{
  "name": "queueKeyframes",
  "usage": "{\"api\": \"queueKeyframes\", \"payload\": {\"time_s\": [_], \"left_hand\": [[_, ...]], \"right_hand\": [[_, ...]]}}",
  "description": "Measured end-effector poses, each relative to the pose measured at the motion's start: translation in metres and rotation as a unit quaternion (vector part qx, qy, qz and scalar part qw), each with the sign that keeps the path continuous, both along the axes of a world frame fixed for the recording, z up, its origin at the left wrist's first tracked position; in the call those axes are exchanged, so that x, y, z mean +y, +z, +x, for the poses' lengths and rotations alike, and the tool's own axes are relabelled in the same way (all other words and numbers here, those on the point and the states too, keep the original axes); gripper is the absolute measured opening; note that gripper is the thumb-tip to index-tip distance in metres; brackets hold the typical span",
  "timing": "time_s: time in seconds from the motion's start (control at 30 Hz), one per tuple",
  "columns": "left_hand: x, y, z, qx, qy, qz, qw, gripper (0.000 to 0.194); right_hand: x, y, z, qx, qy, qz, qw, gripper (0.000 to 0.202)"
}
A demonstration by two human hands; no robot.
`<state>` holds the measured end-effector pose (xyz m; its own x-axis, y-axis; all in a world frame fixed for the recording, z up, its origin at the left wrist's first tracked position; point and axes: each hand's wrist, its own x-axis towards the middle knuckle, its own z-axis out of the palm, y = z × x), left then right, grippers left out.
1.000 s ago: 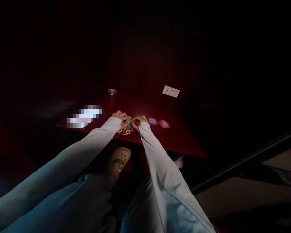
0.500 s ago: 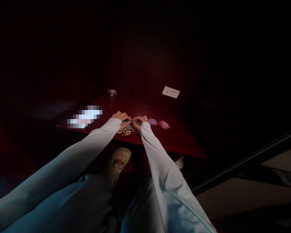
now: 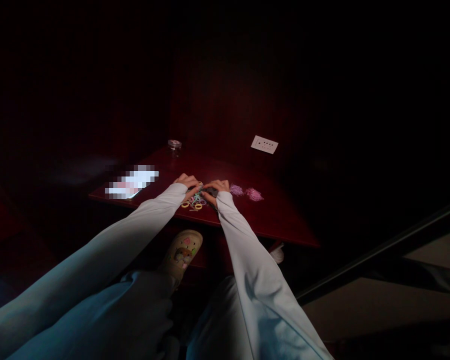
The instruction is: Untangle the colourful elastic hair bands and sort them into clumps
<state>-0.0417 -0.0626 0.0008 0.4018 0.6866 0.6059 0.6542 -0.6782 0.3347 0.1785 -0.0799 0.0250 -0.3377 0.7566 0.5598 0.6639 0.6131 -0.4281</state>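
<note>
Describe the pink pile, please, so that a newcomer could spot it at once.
Find the dark red table, then the right hand. Just right of that hand lies a purple pile. The pink pile comes next, farther right, set apart by its colour.

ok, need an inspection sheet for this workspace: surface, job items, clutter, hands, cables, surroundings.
Surface: dark red table, dimly lit.
Job items: loose pile of small coloured rings near the front edge; purple bundle and pink bundle to its right.
Clutter: lidded clear jar at the back; bright pixelated object at left, identity hidden.
Hands: left hand and right hand both at the pile, bare; grip unclear.
Cables: nothing seen.
Surroundings: very dark; socket plate beyond the table, shoe below its front edge.
</note>
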Motion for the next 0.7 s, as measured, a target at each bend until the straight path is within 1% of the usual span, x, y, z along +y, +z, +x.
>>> {"api": "queueKeyframes", "payload": {"time_s": [0.17, 0.3, 0.37, 0.47, 0.57, 0.63, 0.67, 0.7], "left_hand": [[0.0, 0.0, 0.001, -0.01, -0.003, -0.009, 1.0, 0.031], [-0.002, 0.003, 0.003, -0.015, 0.004, -0.02, 1.0, 0.028], [-0.005, 0.005, 0.004, -0.03, 0.013, -0.022, 0.999, 0.024], [-0.007, 0.008, 0.003, -0.086, 0.051, -0.024, 0.995, 0.022], [-0.004, 0.011, -0.005, -0.161, 0.103, -0.049, 0.98, 0.028], [0.0, 0.011, -0.011, -0.199, 0.125, -0.071, 0.969, 0.031], [0.002, 0.011, -0.013, -0.21, 0.128, -0.078, 0.966, 0.032], [0.004, 0.011, -0.015, -0.216, 0.128, -0.084, 0.964, 0.032]], "right_hand": [[0.003, 0.0, 0.0, -0.006, -0.008, 0.0, 1.0, 0.014], [0.002, 0.0, 0.0, 0.004, -0.009, 0.011, 1.0, 0.014], [0.003, 0.0, 0.003, 0.021, -0.026, 0.019, 0.999, 0.015], [0.008, 0.002, 0.013, 0.061, -0.102, 0.013, 0.993, 0.018], [0.016, 0.006, 0.024, 0.083, -0.23, -0.041, 0.969, 0.021], [0.02, 0.008, 0.027, 0.064, -0.3, -0.08, 0.948, 0.02], [0.022, 0.009, 0.027, 0.045, -0.318, -0.089, 0.943, 0.02], [0.023, 0.01, 0.026, 0.021, -0.321, -0.091, 0.942, 0.019]]}}
